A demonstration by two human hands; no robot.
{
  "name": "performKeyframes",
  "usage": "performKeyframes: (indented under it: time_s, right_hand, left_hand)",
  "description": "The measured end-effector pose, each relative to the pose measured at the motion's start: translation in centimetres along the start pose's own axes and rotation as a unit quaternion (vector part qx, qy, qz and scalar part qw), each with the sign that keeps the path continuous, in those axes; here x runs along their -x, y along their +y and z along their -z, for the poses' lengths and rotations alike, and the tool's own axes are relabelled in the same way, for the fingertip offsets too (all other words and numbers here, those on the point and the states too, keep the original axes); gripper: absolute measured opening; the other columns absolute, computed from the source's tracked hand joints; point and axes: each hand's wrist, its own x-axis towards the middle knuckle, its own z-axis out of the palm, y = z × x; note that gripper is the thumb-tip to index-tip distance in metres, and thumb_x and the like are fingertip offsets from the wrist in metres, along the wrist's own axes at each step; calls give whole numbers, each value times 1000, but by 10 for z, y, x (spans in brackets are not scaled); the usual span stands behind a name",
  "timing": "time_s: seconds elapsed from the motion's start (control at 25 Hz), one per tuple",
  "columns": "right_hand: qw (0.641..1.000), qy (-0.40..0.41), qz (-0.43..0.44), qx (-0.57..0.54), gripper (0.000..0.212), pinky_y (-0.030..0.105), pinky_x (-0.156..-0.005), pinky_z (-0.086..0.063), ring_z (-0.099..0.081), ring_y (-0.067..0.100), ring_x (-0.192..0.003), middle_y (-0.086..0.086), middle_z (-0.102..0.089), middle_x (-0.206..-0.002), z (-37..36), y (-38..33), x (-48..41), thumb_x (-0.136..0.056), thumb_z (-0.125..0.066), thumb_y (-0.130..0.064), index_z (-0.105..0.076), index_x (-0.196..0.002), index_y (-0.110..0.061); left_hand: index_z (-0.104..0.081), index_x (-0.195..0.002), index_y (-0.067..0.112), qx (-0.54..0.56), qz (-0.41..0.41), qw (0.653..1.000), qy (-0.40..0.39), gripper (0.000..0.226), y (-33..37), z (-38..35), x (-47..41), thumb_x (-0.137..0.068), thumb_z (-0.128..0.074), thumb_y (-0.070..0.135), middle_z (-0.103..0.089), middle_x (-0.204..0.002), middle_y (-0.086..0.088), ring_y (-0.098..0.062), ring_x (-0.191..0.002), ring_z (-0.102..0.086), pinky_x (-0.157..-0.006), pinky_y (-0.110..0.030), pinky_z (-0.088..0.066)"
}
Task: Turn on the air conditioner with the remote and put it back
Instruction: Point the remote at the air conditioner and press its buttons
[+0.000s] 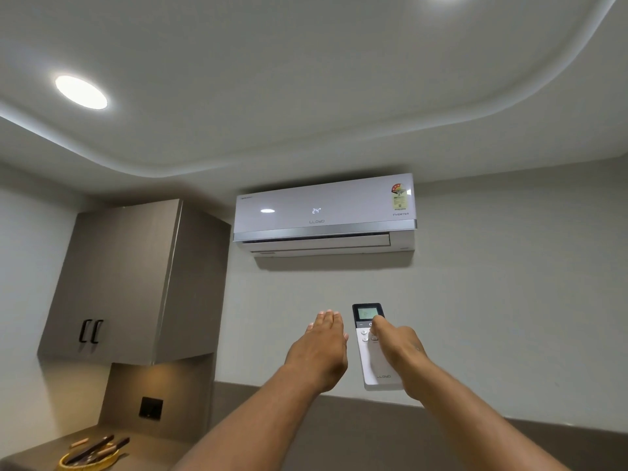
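Note:
A white wall air conditioner [324, 214] hangs high on the wall, its front showing 24° and its lower flap slightly open. My right hand [396, 345] holds a white remote [370, 360] upright and pointed at the unit, with the thumb on the buttons just below its lit screen. My left hand [321, 351] is raised flat beside the remote, fingers together and extended, holding nothing.
A brown wall cabinet [136, 280] with two black handles hangs at left. Below it a counter carries a yellow bowl [88, 458] with dark utensils. A black wall socket [150, 407] sits under the cabinet. Ceiling lights glow above.

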Motion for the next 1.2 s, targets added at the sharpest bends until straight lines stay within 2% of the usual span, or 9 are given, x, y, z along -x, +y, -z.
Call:
performKeyframes:
  time_s: [0.52, 1.2]
  right_hand:
    - [1000, -16, 1, -2, 28, 28, -60, -44, -61, 32, -74, 14, -69, -85, -6, -6, 4, -86, -49, -35, -64, -86, -11]
    - [1000, -12, 2, -6, 27, 29, -61, -44, -59, 31, -72, 12, -66, -82, -1, -11, 7, -86, -50, -33, -63, -85, -10]
  left_hand:
    - [-5, -156, 12, -11, 4, 1000, 10, 55, -6, 11, 5, -105, -18, 31, -4, -165, -4, -18, -152, -2, -122, -35, -9]
    - [-5, -156, 13, -13, 7, 1000, 12, 55, -2, 13, 4, -105, -17, 32, -3, -166, -4, -17, -152, -1, -121, -34, -7]
